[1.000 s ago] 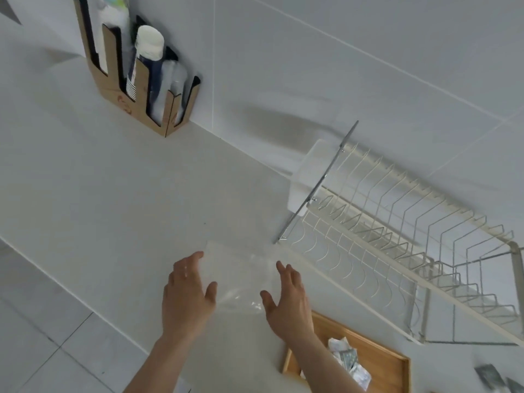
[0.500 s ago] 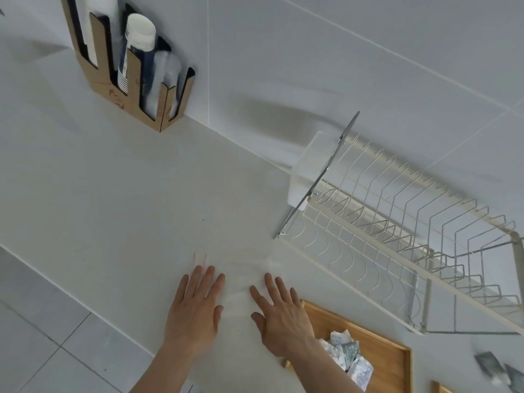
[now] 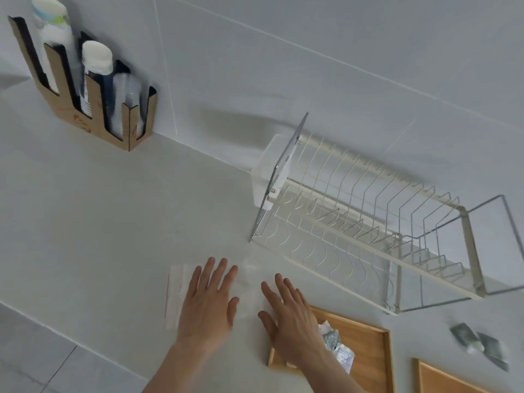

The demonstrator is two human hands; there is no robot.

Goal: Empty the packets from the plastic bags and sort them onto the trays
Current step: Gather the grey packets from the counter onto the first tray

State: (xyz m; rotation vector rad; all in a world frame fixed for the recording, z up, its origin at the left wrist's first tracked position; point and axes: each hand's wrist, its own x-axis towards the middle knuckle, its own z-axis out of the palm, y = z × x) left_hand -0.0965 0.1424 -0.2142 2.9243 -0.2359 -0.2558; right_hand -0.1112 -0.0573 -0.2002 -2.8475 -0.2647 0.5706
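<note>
A clear plastic bag (image 3: 248, 282) with a red zip line lies flat on the white counter. My left hand (image 3: 208, 302) rests palm down on it, fingers spread. My right hand (image 3: 289, 310) lies flat on the bag's right part, fingers spread too. Just right of that hand is a wooden tray (image 3: 368, 350) holding several white and green packets (image 3: 337, 347). The corner of a second wooden tray (image 3: 442, 378) shows at the bottom right. Two dark grey packets (image 3: 479, 344) lie on the counter beyond it.
A wire dish rack (image 3: 354, 219) stands on the counter right behind the bag, against the tiled wall. A cardboard holder (image 3: 85, 109) with cups and bottles sits at the far left. The counter's front edge (image 3: 71, 336) runs left of my left arm.
My hands held the bag up off the counter, then laid it down. Now both palms press it flat, and the left hand has slid right so the zip edge shows.
</note>
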